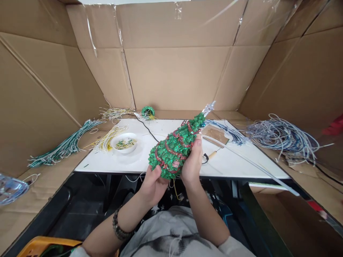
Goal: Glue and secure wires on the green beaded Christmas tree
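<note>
Grey shirt (174, 228) sits nearest the camera at the bottom edge, forearms reaching forward from it. Both hands have hold of the green glitter tree (171, 150), which is lifted over the near-middle of the white bench (99, 160). Tree lies tilted, long axis diagonal: wide base at lower left toward the person, narrow top at upper right toward the back, with the clear topper (209, 108) on the tip pointing the same way. Red garland winds around it. Left hand (155, 182) has its grip closed on the base edge, thumb on the near face, fingers mostly hidden underneath. Right hand (192, 164) has its grip closed along the right side, thumb pointing up toward the top; its fingers are hidden behind the tree. White bowl (124, 151), upright, left of the tree, holds short yellow, green and white pieces. Orange bin (45, 240) at bottom left, partly cut off, has something dark green inside. Green glitter ring (148, 111) at the back edge, opening showing, wires beside it. Yellow-white wires (108, 139) just left of the bowl, green-white wires (64, 146) farther left, blue-white wires (284, 137) heaped at far right. Long white tube (252, 162) slants down to the right.
</note>
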`<state>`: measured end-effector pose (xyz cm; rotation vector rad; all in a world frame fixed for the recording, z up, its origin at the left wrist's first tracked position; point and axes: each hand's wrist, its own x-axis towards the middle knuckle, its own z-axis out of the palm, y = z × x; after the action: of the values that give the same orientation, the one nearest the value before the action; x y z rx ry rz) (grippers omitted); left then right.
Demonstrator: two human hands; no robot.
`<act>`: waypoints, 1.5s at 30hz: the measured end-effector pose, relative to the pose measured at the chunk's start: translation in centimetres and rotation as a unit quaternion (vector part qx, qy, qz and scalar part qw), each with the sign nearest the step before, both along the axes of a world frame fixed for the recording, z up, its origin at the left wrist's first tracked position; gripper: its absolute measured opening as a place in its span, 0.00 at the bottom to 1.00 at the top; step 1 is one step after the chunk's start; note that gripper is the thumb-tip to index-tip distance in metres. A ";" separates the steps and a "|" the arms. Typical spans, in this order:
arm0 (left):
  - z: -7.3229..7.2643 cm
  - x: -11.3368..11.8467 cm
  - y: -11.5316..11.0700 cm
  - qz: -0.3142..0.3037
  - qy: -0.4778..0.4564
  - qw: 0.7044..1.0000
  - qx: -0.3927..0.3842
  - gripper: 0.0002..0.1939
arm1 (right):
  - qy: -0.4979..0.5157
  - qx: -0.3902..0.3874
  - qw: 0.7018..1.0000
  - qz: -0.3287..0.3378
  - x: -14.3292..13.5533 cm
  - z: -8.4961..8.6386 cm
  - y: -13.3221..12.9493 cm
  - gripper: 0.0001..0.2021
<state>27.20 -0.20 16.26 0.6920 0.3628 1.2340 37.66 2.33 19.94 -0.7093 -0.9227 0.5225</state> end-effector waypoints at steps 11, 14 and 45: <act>1.5 0.0 1.4 0.051 0.003 0.999 0.016 0.28 | -0.228 -0.079 0.967 -0.085 7.8 -2.3 -1.0 0.23; 1.6 -0.2 1.7 0.080 -0.002 0.997 0.016 0.25 | -0.334 -0.196 0.886 -0.256 12.9 -5.0 -1.0 0.19; 1.4 -0.1 2.1 0.092 0.006 0.993 0.068 0.36 | -0.162 0.070 0.947 -0.269 12.9 -1.9 -3.2 0.32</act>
<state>27.12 1.86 17.69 0.7959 0.3619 1.4398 50.53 -0.90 18.02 -0.8910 -1.0075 -0.1499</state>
